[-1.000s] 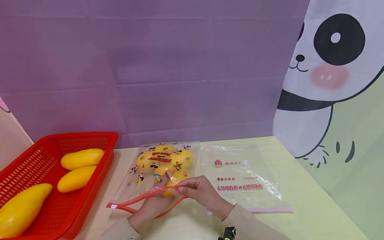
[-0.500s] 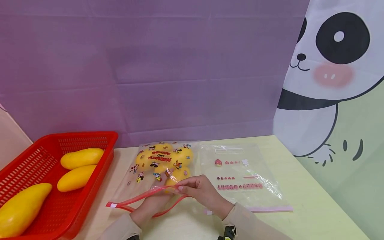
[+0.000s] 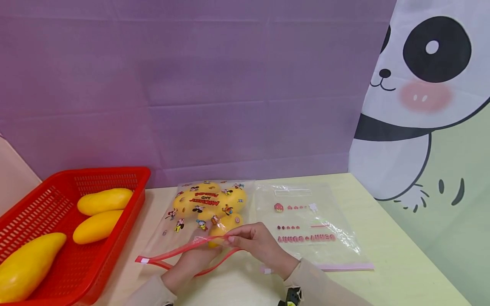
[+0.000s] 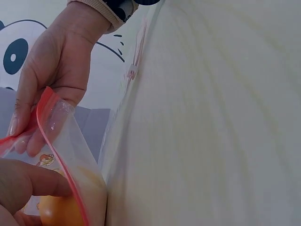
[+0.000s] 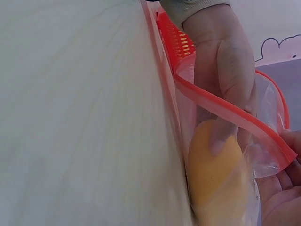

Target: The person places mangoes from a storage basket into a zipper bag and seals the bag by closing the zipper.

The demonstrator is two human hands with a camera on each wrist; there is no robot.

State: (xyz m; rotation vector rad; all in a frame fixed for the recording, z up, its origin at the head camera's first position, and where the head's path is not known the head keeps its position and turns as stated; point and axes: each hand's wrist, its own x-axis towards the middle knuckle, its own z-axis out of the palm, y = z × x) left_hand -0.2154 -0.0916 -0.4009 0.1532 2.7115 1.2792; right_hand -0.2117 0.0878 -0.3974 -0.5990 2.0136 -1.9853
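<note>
A clear zip bag [image 3: 157, 238] with cartoon prints and a red zip edge lies on the table, its mouth spread toward me. Several yellow mangoes show through its printed film. My left hand [image 3: 199, 259] reaches in through the mouth, fingers around the nearest mango [image 5: 211, 169]; the film covers part of that hand in the head view. At the right end of the mouth, my right hand [image 3: 258, 244] pinches the red zip edge [image 4: 47, 101] between thumb and fingers and keeps it lifted. The left wrist view shows left fingers [image 4: 44, 181] against the mango's end.
On the left stands a red plastic basket [image 3: 139, 199] with mangoes [image 3: 97, 227] inside. A second clear zip bag [image 3: 306, 253] with pink prints lies flat to the right. A purple cloth [image 3: 210, 127] hangs behind the table [image 3: 398, 259].
My left hand shifts slightly forward, then a little back, within the bag's mouth. The right hand keeps its place on the zip edge.
</note>
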